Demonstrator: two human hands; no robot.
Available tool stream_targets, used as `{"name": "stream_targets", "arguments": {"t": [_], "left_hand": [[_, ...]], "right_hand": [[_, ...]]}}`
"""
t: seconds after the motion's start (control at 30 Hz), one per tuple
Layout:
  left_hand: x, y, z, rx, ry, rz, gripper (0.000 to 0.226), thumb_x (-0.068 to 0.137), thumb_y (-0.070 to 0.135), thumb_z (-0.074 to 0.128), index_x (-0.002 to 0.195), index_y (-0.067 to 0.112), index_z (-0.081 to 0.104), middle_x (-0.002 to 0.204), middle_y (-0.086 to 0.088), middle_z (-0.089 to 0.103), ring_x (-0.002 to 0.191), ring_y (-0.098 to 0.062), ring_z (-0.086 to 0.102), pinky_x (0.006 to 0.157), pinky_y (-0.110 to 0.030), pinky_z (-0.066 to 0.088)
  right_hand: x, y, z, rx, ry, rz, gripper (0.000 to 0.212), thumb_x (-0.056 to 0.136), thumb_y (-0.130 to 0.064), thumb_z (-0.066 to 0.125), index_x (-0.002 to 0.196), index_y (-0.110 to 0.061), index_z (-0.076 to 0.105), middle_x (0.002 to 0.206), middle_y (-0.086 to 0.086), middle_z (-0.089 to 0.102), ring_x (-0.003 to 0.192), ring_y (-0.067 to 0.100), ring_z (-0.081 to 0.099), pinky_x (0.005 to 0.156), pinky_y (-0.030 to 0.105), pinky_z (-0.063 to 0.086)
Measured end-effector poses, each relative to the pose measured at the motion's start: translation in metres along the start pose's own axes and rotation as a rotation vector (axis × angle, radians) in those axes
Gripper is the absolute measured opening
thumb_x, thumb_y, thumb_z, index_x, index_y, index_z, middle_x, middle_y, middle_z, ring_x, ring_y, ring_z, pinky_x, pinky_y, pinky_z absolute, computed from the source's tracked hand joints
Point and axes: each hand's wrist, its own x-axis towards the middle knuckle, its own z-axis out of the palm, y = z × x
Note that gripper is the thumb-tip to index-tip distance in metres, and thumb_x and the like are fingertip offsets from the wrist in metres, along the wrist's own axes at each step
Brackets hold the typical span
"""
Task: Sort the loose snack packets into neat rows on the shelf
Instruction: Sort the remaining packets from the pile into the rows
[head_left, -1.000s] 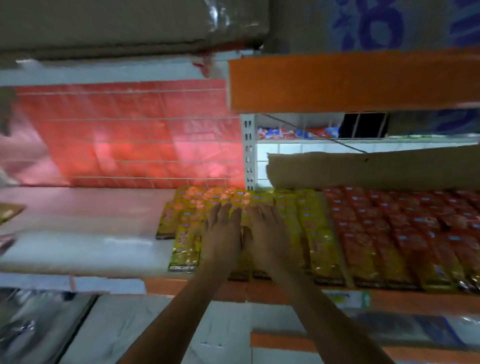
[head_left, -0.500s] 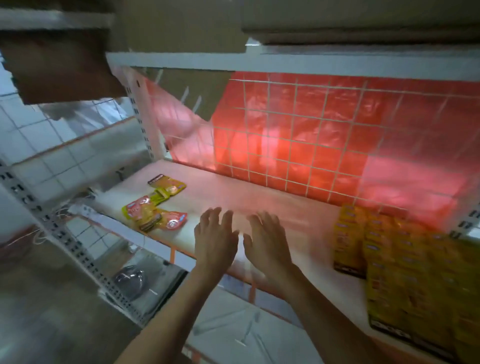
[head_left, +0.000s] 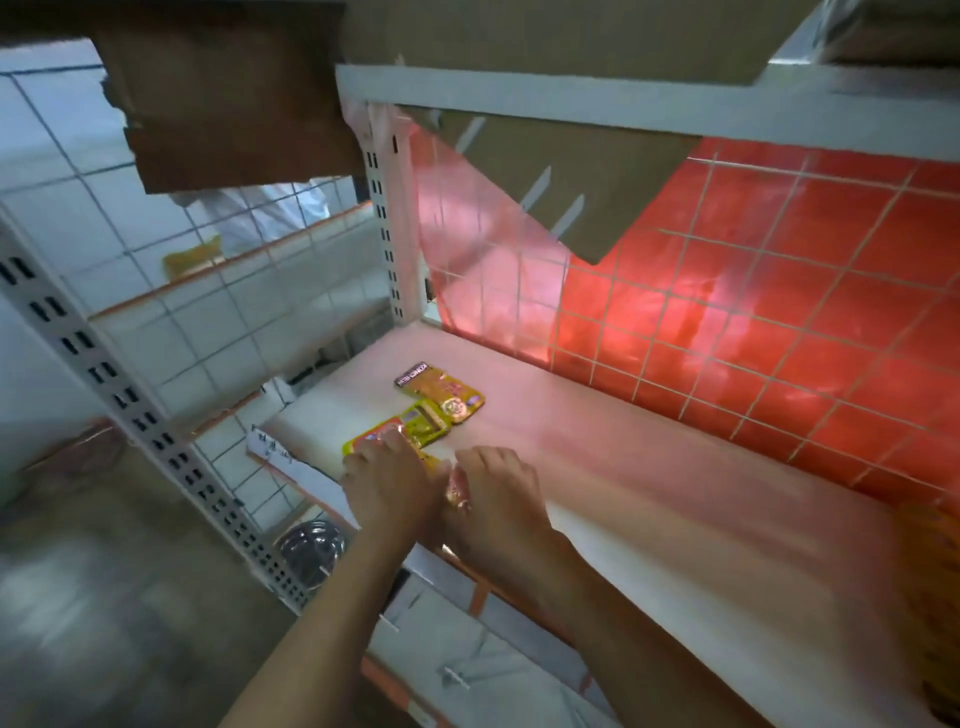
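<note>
My left grip (head_left: 387, 486) is curled down over the near end of a red-and-yellow packet (head_left: 370, 440), fingertips bent onto its face, so I read it as clamping that packet. My right grip (head_left: 498, 483) sits just beside it with fingers bent under. A crinkled foil packet (head_left: 458, 492) shows in the gap between the two, but blur hides whether the right thumb pinches it or only touches it.

I judge both are bunched here to gather the strays into one pile. A green-yellow packet (head_left: 427, 423) lies overlapping the red-and-yellow one, and a gold packet (head_left: 441, 391) rests just beyond at a slant. All of them sit at the left front corner of the shelf (head_left: 649, 467), near its edge. The ordered stock (head_left: 932, 597) is well apart at the far right, so the loose ones need carrying across the bare board in front of the red mesh backing (head_left: 779, 312).
</note>
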Motion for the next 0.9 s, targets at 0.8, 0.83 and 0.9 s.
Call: {"name": "stream_targets", "arguments": {"t": [0.8, 0.83, 0.9], "left_hand": [[-0.134, 0.155, -0.003, -0.913, -0.570, 0.263, 0.021, 0.060, 0.022, 0.072, 0.080, 0.018, 0.069, 0.074, -0.001, 0.073, 0.068, -0.021, 0.071, 0.071, -0.044, 0.059], [-0.142, 0.162, -0.006, -0.969, -0.620, 0.276, 0.015, 0.063, 0.018, 0.072, 0.078, 0.016, 0.070, 0.073, -0.002, 0.073, 0.068, -0.022, 0.071, 0.071, -0.046, 0.059], [-0.156, 0.176, -0.009, -1.059, -0.711, 0.311, 0.010, 0.070, 0.008, 0.073, 0.078, 0.013, 0.069, 0.073, -0.004, 0.073, 0.069, -0.023, 0.071, 0.071, -0.043, 0.060]], "right_hand": [[-0.151, 0.141, -0.133, 0.790, 0.377, 0.708, 0.032, 0.069, -0.036, 0.072, 0.096, -0.024, 0.060, 0.086, 0.000, 0.069, 0.076, 0.018, 0.069, 0.074, 0.049, 0.058], [-0.161, 0.147, -0.138, 0.798, 0.419, 0.703, 0.031, 0.068, -0.029, 0.072, 0.096, -0.027, 0.058, 0.088, -0.001, 0.067, 0.080, 0.021, 0.068, 0.077, 0.051, 0.057], [-0.182, 0.157, -0.149, 0.796, 0.511, 0.732, 0.038, 0.064, -0.021, 0.075, 0.098, -0.030, 0.058, 0.094, 0.000, 0.066, 0.087, 0.024, 0.067, 0.078, 0.047, 0.056]]}}
